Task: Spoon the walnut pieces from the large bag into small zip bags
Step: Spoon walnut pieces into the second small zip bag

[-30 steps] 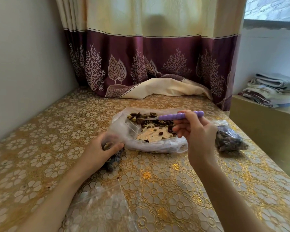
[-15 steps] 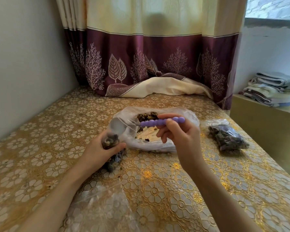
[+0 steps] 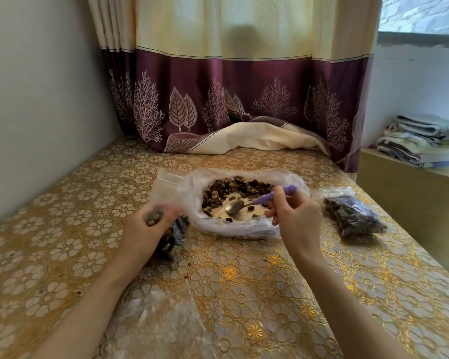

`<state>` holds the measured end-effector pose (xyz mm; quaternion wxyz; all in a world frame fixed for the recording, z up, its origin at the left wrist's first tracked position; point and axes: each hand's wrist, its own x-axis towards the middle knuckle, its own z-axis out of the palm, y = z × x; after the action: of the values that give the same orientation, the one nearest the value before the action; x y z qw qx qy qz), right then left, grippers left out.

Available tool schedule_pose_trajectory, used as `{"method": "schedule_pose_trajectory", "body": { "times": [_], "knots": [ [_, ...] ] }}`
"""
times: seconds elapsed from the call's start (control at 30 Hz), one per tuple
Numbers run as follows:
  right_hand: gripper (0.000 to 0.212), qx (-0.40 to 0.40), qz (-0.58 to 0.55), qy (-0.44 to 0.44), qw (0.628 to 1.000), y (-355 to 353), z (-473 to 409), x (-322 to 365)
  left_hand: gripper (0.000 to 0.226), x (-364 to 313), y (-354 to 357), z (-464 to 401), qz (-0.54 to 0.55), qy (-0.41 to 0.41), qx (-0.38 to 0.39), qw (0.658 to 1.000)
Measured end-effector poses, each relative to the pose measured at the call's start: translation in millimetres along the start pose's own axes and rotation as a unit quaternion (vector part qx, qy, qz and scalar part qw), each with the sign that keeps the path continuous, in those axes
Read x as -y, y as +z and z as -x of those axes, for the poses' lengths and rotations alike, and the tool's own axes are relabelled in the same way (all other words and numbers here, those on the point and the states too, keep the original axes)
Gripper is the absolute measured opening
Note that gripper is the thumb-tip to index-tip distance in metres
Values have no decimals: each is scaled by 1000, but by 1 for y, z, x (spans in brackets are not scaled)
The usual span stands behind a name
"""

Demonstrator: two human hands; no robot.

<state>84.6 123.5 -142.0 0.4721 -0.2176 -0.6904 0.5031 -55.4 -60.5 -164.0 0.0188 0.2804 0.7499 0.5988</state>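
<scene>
A large clear bag (image 3: 244, 228) lies open on the patterned table, with walnut pieces (image 3: 233, 189) heaped at its far side. My right hand (image 3: 294, 216) grips a spoon (image 3: 254, 203) by its purple handle; the metal bowl rests inside the large bag, near a few loose pieces. My left hand (image 3: 147, 229) holds a small zip bag (image 3: 170, 218) upright just left of the large bag, its mouth open and walnut pieces inside.
A filled small bag (image 3: 354, 216) lies to the right of the large bag. Empty clear bags (image 3: 161, 322) lie near the table's front edge. A purple and cream curtain (image 3: 244, 99) hangs behind, folded cloths (image 3: 420, 143) sit on a ledge at right.
My right hand carried the spoon over to the small bag, then swung back right and lowered the spoon's bowl into the large bag. My left hand kept the small bag in place.
</scene>
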Motion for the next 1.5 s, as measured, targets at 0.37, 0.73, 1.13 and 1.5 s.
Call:
{"method": "schedule_pose_trajectory", "body": {
  "times": [0.37, 0.73, 1.13, 1.5],
  "knots": [
    [29, 129, 27, 39, 991, 27, 0, 0, 24, 2, 2, -2, 19, -4, 8, 1000],
    [45, 109, -141, 225, 958, 25, -13, 0, 30, 3, 1, -3, 9, -1, 27, 1000],
    [23, 37, -221, 177, 958, 6, -12, 22, 29, 3, 2, -2, -6, -2, 52, 999],
    [16, 106, -198, 42, 974, 4, -1, 57, 45, 8, 2, -4, -21, -16, 50, 998]
  ]
}}
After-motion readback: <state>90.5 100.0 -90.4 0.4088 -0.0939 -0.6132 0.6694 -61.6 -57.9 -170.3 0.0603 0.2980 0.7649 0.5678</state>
